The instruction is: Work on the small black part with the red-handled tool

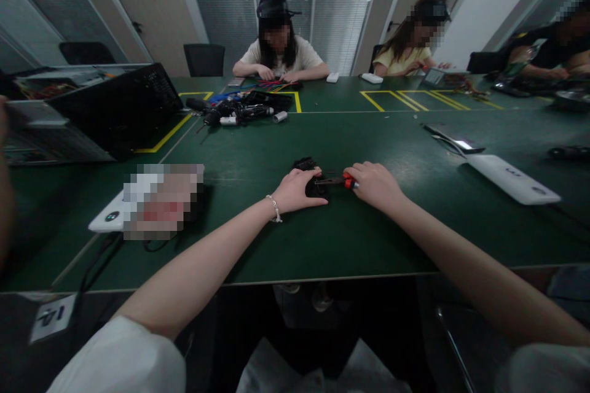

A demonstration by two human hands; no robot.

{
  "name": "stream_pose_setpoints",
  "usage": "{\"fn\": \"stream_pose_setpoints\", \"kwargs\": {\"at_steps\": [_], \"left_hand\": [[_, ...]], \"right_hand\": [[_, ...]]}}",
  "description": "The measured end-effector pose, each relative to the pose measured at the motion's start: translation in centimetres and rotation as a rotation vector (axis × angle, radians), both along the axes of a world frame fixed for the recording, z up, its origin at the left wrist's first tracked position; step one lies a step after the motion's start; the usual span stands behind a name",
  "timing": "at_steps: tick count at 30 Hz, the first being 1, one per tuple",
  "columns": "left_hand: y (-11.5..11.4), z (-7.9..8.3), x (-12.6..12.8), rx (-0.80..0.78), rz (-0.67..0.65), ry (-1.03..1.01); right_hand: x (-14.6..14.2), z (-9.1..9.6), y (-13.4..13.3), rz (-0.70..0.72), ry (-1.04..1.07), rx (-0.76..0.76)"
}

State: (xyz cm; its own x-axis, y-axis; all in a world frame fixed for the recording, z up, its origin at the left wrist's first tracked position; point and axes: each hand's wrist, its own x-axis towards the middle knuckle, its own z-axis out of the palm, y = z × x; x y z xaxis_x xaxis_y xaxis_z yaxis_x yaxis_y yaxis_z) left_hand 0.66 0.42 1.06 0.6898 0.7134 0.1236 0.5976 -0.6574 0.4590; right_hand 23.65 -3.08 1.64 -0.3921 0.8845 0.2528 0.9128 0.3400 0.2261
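Observation:
My left hand (297,189) is closed over a small black part (310,173) that rests on the green table (322,239). My right hand (374,184) is wrapped round a screwdriver with a red and black handle (349,182). Its thin shaft points left and its tip meets the black part between my two hands. A bead bracelet sits on my left wrist. Most of the black part is hidden under my fingers.
A white device (511,178) and a phone (454,138) lie to the right. A white box and a blurred item (161,199) lie to the left. A black case (120,107) and a pile of tools and cables (244,109) stand farther back. Three people sit across the table.

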Motion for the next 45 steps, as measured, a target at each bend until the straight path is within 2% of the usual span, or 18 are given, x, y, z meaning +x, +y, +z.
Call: {"fn": "stream_pose_setpoints", "kwargs": {"at_steps": [16, 24, 30, 39, 45], "left_hand": [[-0.21, 0.48, 0.11, 0.018, 0.031, -0.031], [0.08, 0.02, 0.12, 0.068, 0.024, -0.04], [0.09, 0.09, 0.08, 0.067, 0.017, -0.043], [-0.13, 0.54, 0.14, 0.034, 0.036, -0.053], [-0.11, 0.55, 0.13, 0.017, 0.039, -0.065]], "right_hand": [[0.17, -0.3, 0.31, 0.0, 0.021, -0.018], [0.29, -0.46, 0.48, 0.013, 0.031, -0.001], [0.3, -0.48, 0.46, 0.001, 0.046, -0.029], [0.15, -0.17, 0.21, 0.014, 0.006, 0.029], [0.25, -0.45, 0.38, -0.002, 0.035, -0.006]]}}
